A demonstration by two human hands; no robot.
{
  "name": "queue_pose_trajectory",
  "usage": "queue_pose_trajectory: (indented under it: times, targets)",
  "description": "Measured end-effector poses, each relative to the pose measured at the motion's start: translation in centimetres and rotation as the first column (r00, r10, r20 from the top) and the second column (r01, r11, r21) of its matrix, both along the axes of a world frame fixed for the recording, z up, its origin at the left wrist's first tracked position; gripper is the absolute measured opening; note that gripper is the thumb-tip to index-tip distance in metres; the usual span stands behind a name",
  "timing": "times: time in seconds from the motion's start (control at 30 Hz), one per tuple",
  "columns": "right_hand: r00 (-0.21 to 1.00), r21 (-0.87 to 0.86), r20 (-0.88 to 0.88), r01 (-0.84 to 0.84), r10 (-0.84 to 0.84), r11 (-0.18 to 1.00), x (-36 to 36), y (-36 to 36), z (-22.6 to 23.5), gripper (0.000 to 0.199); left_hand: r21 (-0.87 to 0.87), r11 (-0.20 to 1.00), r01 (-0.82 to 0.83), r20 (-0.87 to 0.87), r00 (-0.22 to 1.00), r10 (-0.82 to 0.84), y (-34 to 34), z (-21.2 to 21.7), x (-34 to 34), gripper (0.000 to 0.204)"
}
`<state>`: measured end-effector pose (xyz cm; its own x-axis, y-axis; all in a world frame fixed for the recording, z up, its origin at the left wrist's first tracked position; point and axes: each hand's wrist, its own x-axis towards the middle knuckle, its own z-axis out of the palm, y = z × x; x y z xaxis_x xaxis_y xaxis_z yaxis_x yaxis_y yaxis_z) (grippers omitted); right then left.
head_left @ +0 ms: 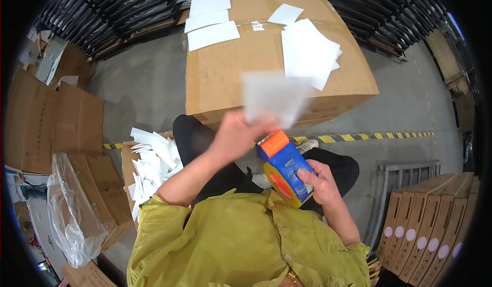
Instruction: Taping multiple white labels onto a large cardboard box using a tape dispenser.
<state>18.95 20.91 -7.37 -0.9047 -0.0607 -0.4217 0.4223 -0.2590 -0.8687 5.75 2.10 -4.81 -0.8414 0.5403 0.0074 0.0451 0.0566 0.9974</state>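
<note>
Between the thumb and fingers of my left hand point(238, 135) is a white sheet point(277, 98), smeared by motion, held up in front of the big carton's near edge. My right hand point(323, 182) grips a blue tape dispenser point(289, 166) with an orange head and a round yellow-and-red side. The dispenser's orange end points up and away, close beside my left fingers; whether they touch it I cannot tell. On the carton top point(246, 79) lies a fanned pile of white sheets point(307, 48) at right, a single small sheet point(285, 14) behind it, and three white sheets point(212, 35) at far left.
Beside my left leg stands an open box point(128, 166) heaped with folded white pieces point(156, 156). Brown cartons point(79, 123) and clear plastic film point(72, 215) fill the left side. Flat boxes point(417, 230) stand in a row at right. Black racks point(123, 10) line the back.
</note>
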Motion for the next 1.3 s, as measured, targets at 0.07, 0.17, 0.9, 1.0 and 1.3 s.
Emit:
queue_pose_trajectory:
  times: [0.07, 0.17, 0.9, 1.0, 1.3]
  targets:
    - [0.996, -0.103, 0.086, 0.030, -0.021, 0.994, -1.4, -0.3, 0.1, 0.037, -0.257, 0.942, 0.214, -0.510, 0.798, -0.321, -0.5, 1.1, 2.7, 0.019]
    - [0.977, 0.037, 0.176, 0.112, -0.117, 0.993, -1.9, 0.1, -3.8, 0.036, -0.175, 0.946, 0.272, -0.766, 0.566, -0.305, -0.4, 2.9, 2.7, 0.021]
    - [0.969, 0.093, 0.176, 0.159, -0.174, 0.983, 0.3, 0.5, -6.4, 0.034, -0.596, 0.328, -0.733, -0.803, 0.530, -0.273, -6.7, -4.4, -15.1, 0.040]
    - [0.972, 0.115, 0.163, 0.151, -0.169, 0.982, 0.2, 0.4, -6.5, 0.036, -0.603, 0.323, -0.729, -0.797, 0.562, -0.222, -6.5, -4.5, -15.5, 0.038]
    - [0.969, 0.074, 0.175, 0.166, -0.176, 0.983, 0.5, 0.5, -7.6, 0.041, -0.649, 0.350, -0.675, -0.739, 0.670, -0.078, -7.4, -2.6, -15.9, 0.036]
